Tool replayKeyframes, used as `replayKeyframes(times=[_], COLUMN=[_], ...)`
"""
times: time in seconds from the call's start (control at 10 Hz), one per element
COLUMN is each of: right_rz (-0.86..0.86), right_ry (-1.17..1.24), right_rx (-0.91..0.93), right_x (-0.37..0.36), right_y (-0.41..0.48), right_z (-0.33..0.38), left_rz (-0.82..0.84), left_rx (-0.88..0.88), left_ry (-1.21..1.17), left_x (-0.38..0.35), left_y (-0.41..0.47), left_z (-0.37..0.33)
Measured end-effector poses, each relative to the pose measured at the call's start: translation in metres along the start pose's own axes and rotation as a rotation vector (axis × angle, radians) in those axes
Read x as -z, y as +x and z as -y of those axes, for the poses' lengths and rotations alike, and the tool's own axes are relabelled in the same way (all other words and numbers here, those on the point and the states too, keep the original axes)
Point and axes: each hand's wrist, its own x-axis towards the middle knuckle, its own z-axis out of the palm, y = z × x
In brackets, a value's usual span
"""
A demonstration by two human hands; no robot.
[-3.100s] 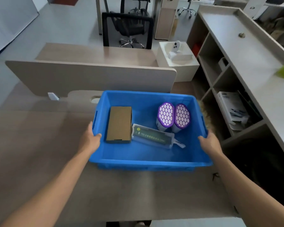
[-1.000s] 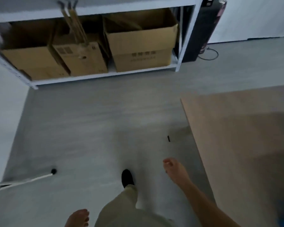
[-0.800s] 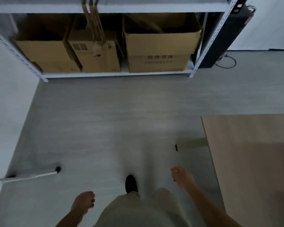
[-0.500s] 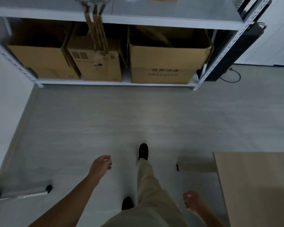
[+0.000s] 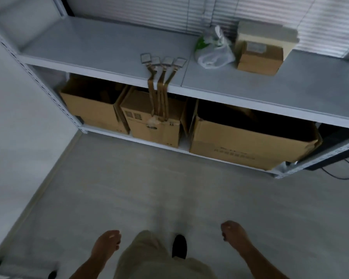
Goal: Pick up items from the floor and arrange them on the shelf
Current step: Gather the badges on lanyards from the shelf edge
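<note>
On shelf (image 5: 101, 47), 4 tags (image 5: 163, 61) (straps (image 5: 159, 93) dangling), 3 boxes (image 5: 149, 135) below

Shelf (image 5: 109, 47) pale grey-white metal; floor (image 5: 129, 188) grey w/ faint streaky grain. Lower boxes (image 5: 240, 141) plain brown cardboard, dark print on front. Lanyards (image 5: 159, 93) tan, badge frames silver. Bag (image 5: 214, 51) clear-white w/ green patch. Blinds (image 5: 159, 13) grey, horiz. stripes. Trousers (image 5: 149, 254) beige, shoe (image 5: 179, 246) black.

The white metal shelf (image 5: 101, 47) carries four tags (image 5: 162, 61) with brown straps hanging over its edge, a plastic bag (image 5: 214, 51) and a small carton (image 5: 259, 57). Three cardboard boxes (image 5: 248, 146) stand on its lower board, just above the grey floor (image 5: 129, 188).
</note>
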Motion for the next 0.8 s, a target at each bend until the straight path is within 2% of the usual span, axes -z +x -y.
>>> replayKeyframes(times=[0.1,0.2,0.3,0.5,0.6,0.7,0.8], right_rz=[0.004,0.010,-0.017,0.031,-0.005,0.013,0.082], right_ry=[-0.070,-0.125,-0.095,0.070,0.004,-0.085,-0.167], right_rx=[0.038,0.183,0.262,0.274,0.286,0.284,0.274], right_x=[0.004,0.001,-0.009,-0.030,-0.039,-0.046,-0.050], right_y=[0.060,0.094,0.123,0.160,0.174,0.198,0.236], right_z=[0.090,0.193,0.278,0.394,0.436,0.471,0.494], left_rz=[0.000,0.004,0.017,0.063,0.113,0.199,0.258], left_rx=[0.109,0.126,0.103,-0.092,-0.263,-0.360,-0.394], left_ry=[-0.147,-0.031,-0.087,0.030,0.160,0.134,0.023], left_x=[0.014,0.020,0.026,0.013,-0.020,-0.049,-0.081], left_y=[0.032,0.065,0.099,0.187,0.211,0.205,0.224], left_z=[-0.028,-0.070,-0.140,-0.313,-0.426,-0.517,-0.572])
